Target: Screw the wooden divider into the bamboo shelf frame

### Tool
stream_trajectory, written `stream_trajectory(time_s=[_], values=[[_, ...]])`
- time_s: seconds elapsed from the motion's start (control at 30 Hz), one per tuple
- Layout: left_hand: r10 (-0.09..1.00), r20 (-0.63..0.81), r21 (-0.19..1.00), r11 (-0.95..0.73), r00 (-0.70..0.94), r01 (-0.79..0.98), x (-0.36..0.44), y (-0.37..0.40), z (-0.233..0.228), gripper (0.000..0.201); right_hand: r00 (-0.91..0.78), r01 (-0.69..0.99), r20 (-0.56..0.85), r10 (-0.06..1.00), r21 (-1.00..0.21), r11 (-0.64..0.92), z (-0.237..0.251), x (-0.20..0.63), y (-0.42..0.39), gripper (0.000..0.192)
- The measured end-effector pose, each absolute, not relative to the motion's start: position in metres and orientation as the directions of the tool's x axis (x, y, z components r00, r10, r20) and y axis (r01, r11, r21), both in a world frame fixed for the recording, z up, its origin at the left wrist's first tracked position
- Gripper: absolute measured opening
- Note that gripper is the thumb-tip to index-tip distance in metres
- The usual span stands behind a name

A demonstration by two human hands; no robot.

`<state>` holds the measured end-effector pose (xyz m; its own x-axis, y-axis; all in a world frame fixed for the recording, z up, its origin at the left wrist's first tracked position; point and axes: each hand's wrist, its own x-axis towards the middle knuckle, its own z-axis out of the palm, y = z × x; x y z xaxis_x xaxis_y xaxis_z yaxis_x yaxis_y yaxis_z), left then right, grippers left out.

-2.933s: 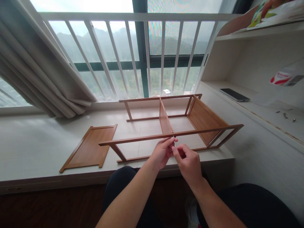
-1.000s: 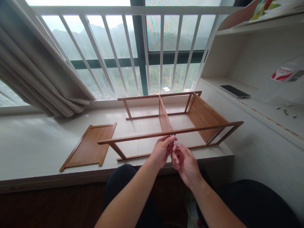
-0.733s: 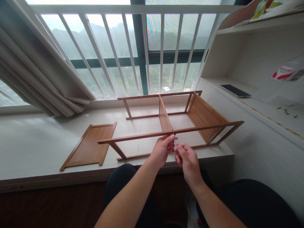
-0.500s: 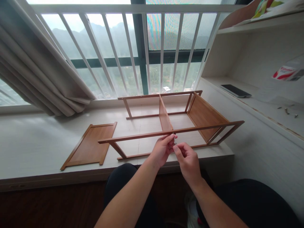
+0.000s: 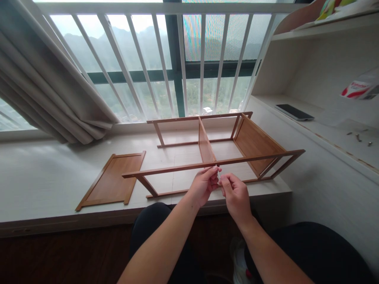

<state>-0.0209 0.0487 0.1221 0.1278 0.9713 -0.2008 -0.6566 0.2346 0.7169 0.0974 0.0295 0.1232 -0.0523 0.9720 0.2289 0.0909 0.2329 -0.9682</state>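
Both hands pinch a small metal key (image 5: 218, 172) at the wooden frame's (image 5: 251, 159) near rail, just above the fingertips: left hand (image 5: 203, 185) steadying, right hand (image 5: 235, 195) gripping. This looks like tightening a fastener; the next turn needs the key kept seated.

A single head-worn camera looks forward and down from a seated person's eye level, facing a barred window (image 5: 177, 59). The wide window ledge (image 5: 44, 177) fills the middle ground, close below the lens. The person's forearms enter from the bottom edge. The wide-angle lens bends straight edges.
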Motion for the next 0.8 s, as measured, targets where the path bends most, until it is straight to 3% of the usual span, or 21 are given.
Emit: stream_trajectory(time_s=[0.17,0.27,0.4,0.57,0.8], values=[[0.977,-0.180,0.754,0.214,0.118,-0.621,-0.0208,0.0498,0.1193,0.031,-0.148,-0.336,0.003,0.989,-0.941,-0.048,0.1181,0.0919,0.0304,0.030],[0.977,-0.191,0.764,0.209,0.094,-0.610,-0.0200,0.0490,0.1212,0.033,-0.332,-0.581,-0.129,0.934,-0.752,-0.310,0.1169,0.0894,0.0283,0.026],[0.967,-0.246,0.763,0.238,0.070,-0.601,-0.0189,0.0478,0.1250,0.035,-0.520,-0.664,-0.174,0.836,-0.534,-0.524,0.1165,0.0893,0.0253,0.020],[0.963,-0.260,0.775,0.252,0.072,-0.580,-0.0192,0.0477,0.1261,0.034,-0.546,-0.682,-0.164,0.822,-0.483,-0.549,0.1164,0.0897,0.0254,0.019],[0.976,-0.197,0.783,0.212,0.090,-0.585,-0.0202,0.0467,0.1249,0.034,-0.386,-0.610,-0.144,0.911,-0.701,-0.370,0.1146,0.0896,0.0226,0.031]])
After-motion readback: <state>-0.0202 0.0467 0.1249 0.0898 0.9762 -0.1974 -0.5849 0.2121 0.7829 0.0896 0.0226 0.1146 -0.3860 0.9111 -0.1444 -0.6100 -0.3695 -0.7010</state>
